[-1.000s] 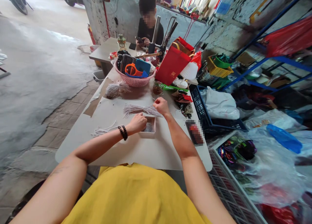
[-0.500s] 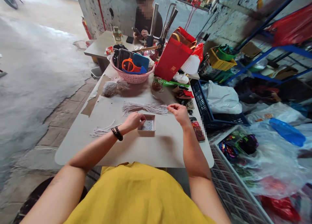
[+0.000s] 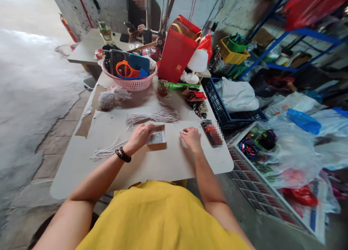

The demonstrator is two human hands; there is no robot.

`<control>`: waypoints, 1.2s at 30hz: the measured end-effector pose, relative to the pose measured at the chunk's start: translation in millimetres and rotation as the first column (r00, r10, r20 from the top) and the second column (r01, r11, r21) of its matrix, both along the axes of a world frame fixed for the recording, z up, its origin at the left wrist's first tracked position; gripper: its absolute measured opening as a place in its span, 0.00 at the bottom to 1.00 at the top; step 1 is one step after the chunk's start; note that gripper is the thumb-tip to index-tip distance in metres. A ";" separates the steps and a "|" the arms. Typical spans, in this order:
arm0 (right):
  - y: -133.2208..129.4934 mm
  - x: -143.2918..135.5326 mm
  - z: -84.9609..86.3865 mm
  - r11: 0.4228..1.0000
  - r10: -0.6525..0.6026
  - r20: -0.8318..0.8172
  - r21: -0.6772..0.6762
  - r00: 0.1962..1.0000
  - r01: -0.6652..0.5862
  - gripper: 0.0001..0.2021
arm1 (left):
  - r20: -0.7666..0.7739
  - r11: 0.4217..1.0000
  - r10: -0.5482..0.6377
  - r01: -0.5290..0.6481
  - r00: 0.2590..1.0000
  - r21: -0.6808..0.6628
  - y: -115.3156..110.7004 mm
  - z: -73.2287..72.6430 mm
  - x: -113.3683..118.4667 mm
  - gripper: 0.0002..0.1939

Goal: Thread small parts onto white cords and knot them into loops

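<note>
A small cardboard box (image 3: pixel 157 146) holding many small grey-white pieces stands on the white table. My left hand (image 3: pixel 141 134) is at the box's left side, its fingers pinched over the edge; what they hold is too small to make out. To the right of the box, my right hand (image 3: pixel 191 137) hovers over the table with its fingers curled together, and anything in them is too small to see. A bundle of pale cords (image 3: pixel 152 118) lies just behind the box. A few loose white cords (image 3: pixel 104 154) lie to the left, near my left wrist.
Behind are a tied cord bunch (image 3: pixel 108 98), a pink basket (image 3: pixel 133 84) of tools, a red bag (image 3: pixel 176 54) and a white lamp (image 3: pixel 198 61). A phone (image 3: pixel 211 133) lies at the right edge. Crates (image 3: pixel 231 115) stand beyond; a person (image 3: pixel 144 14) sits opposite.
My right hand has left the right end of the cord bundle and come down nearer to me. My left hand stays at the box. The camera view has shifted to the right.
</note>
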State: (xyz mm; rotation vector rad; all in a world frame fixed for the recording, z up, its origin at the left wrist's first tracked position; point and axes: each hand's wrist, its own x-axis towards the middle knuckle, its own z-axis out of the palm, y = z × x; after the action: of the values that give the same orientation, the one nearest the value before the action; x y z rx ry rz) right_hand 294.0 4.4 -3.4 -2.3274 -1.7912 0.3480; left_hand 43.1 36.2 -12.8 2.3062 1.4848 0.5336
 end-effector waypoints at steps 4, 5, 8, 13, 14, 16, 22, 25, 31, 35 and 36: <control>15.5 -17.0 -8.0 0.999 0.034 -0.015 -0.012 0.999 -0.034 0.08 | 0.133 0.999 0.046 -0.048 0.990 0.013 -3.6 4.9 0.7 0.14; 18.9 -18.8 -9.3 0.999 0.037 -0.036 -0.007 0.999 -0.037 0.08 | 0.175 0.998 0.061 -0.061 0.983 -0.003 -4.5 6.5 0.8 0.13; 25.3 -21.1 -9.5 0.999 0.049 -0.120 0.017 0.992 -0.047 0.07 | 0.298 0.991 0.121 -0.096 0.947 -0.098 -9.2 10.9 1.6 0.13; 14.9 -25.3 1.5 0.990 0.104 -0.350 0.123 0.931 -0.065 0.03 | 0.485 0.945 0.275 -0.139 0.830 -0.297 -20.9 10.8 5.1 0.14; 10.0 -27.3 4.7 0.986 0.124 -0.452 0.155 0.883 -0.059 0.02 | 0.518 0.934 0.303 -0.143 0.800 -0.327 -22.7 9.8 6.0 0.15; -1.2 -33.1 11.3 0.978 0.175 -0.722 0.207 0.669 -0.032 0.03 | 0.575 0.918 0.346 -0.141 0.742 -0.371 -25.2 7.9 7.7 0.16; -29.0 -60.8 29.8 0.982 0.188 -0.964 0.185 0.187 -0.034 0.07 | 0.625 0.906 0.389 -0.157 0.677 -0.393 -30.0 8.9 11.1 0.19; -34.7 -72.7 30.8 0.984 0.178 -0.971 0.176 0.160 -0.022 0.10 | 0.656 0.908 0.399 -0.174 0.641 -0.382 -34.2 11.2 11.9 0.20; -37.8 -81.4 22.5 0.992 0.113 -0.988 0.118 0.109 0.039 0.15 | 0.739 0.911 0.411 -0.255 0.534 -0.323 -39.2 12.7 13.5 0.21; -39.9 -83.2 22.6 0.991 0.125 -0.989 0.129 0.083 0.042 0.14 | 0.754 0.911 0.409 -0.280 0.514 -0.303 -39.1 12.3 14.0 0.20; -40.3 -83.8 23.2 0.990 0.130 -0.989 0.133 0.076 0.042 0.14 | 0.754 0.911 0.407 -0.282 0.515 -0.300 -39.1 12.1 13.9 0.20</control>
State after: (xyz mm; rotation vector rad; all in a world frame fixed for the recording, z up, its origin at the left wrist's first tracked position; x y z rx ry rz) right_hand 210.2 -35.9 19.8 -1.1233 -0.9798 1.3948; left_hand 57.0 -2.9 -0.7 1.2735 1.3902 1.3310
